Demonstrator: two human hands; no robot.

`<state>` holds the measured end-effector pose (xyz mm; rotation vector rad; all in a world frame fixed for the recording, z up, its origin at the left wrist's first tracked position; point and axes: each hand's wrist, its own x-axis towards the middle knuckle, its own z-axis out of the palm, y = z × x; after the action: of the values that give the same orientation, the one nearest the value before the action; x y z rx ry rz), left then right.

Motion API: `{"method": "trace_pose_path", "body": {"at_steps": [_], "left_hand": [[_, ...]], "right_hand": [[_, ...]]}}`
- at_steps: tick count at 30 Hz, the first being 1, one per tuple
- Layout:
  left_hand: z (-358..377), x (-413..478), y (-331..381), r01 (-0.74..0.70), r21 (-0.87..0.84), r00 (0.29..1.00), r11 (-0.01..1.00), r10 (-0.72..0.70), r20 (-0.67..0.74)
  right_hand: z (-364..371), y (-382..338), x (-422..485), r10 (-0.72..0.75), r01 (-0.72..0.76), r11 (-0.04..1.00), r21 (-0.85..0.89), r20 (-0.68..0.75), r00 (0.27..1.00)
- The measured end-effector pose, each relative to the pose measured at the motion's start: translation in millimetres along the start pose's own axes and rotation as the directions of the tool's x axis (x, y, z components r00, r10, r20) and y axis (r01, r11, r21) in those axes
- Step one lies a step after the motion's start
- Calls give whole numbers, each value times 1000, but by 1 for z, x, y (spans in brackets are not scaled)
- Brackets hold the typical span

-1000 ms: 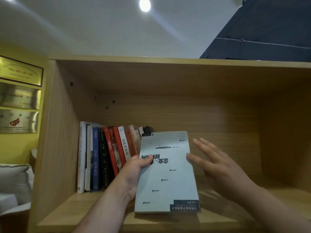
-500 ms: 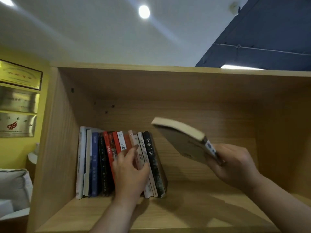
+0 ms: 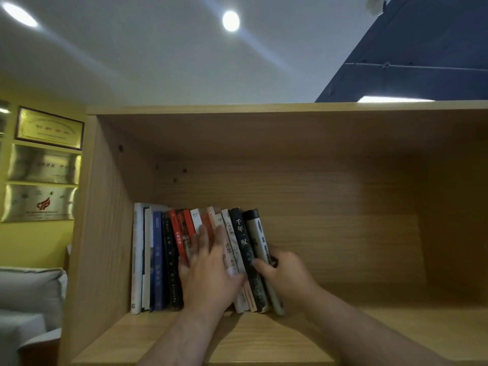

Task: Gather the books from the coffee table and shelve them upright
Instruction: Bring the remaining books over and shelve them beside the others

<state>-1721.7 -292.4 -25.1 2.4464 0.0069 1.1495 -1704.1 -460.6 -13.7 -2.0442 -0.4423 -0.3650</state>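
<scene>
The pale grey paperback book with a dark top (image 3: 260, 239) stands slightly tilted at the right end of a row of about fourteen books (image 3: 158, 260), and the right hand (image 3: 287, 276) curls round it. The left hand (image 3: 211, 270) presses straight fingers flat on the middle spines. The light wooden shelf (image 3: 343, 326) lies open from there to its right wall.

In our right grip (image 3: 286, 276) sits a grey book (image 3: 260, 235) with a dark top; just left of it, a black book (image 3: 243, 247) bears white characters. Under our left grip (image 3: 211, 273) run red books (image 3: 177, 233); beyond, a blue book (image 3: 157, 260). The shelf (image 3: 343, 233) shows pale wood grain.
</scene>
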Motion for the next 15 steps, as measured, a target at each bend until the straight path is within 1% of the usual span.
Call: {"method": "trace_pose_path", "body": {"at_steps": [1,2,3,4,5,8,11,12,15], "left_hand": [[-3,1,-5,60,-55,997,997,-62,-47],[-5,3,-12,137,-104,987,985,-145,-74],[-8,6,-20,209,-144,972,967,-222,-77],[-9,8,-27,253,-175,962,951,-267,-57],[-9,10,-33,263,-194,961,945,-274,-33],[-7,12,-35,210,-210,976,955,-219,-17],[-7,12,-30,176,-203,981,963,-189,-45],[-8,13,-29,173,-197,982,965,-184,-39],[-14,12,-31,162,-184,983,969,-174,-51]], "right_hand": [[1,4,0,75,-87,988,125,96,993],[0,11,3,151,-194,961,199,213,965],[-1,18,5,211,-288,931,227,309,927],[-3,23,6,254,-340,920,194,365,896],[-4,26,8,275,-355,922,155,383,882],[1,24,10,268,-329,937,119,361,893],[12,24,17,243,-341,919,198,396,885],[15,26,19,242,-340,919,200,394,887],[16,27,20,215,-270,959,88,395,893]]}}
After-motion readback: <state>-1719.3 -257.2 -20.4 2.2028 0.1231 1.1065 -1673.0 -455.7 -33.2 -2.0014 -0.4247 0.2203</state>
